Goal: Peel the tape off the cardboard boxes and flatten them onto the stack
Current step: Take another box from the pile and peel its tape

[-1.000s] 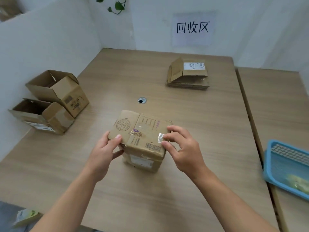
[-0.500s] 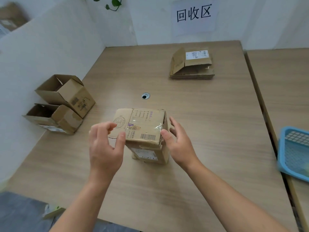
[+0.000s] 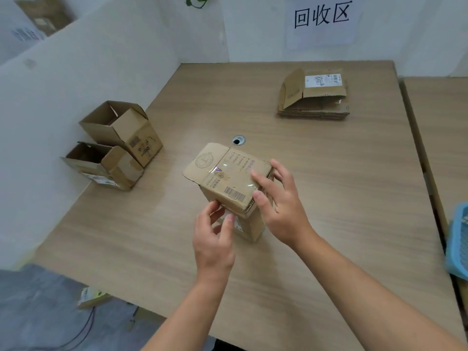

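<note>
Tape-peeling step: right hand (image 3: 278,206) spread on the taped brown cardboard box (image 3: 222,181), left hand (image 3: 215,239) loosely curled, holding nothing. Next, a fingertip must lift an end of the clear tape (image 3: 225,165).

The taped box (image 3: 228,173) stands on the surface (image 3: 342,178) straight before you, with the cable hole (image 3: 238,140) just behind it. Your left hand (image 3: 212,239) is at its near side, and your right hand (image 3: 281,206) lies on its right end. At the left edge, the rear open box (image 3: 121,130) touches the front open box (image 3: 103,165). The stack (image 3: 314,97) lies well behind, to the right. A basket (image 3: 458,241) sits far right.
</note>
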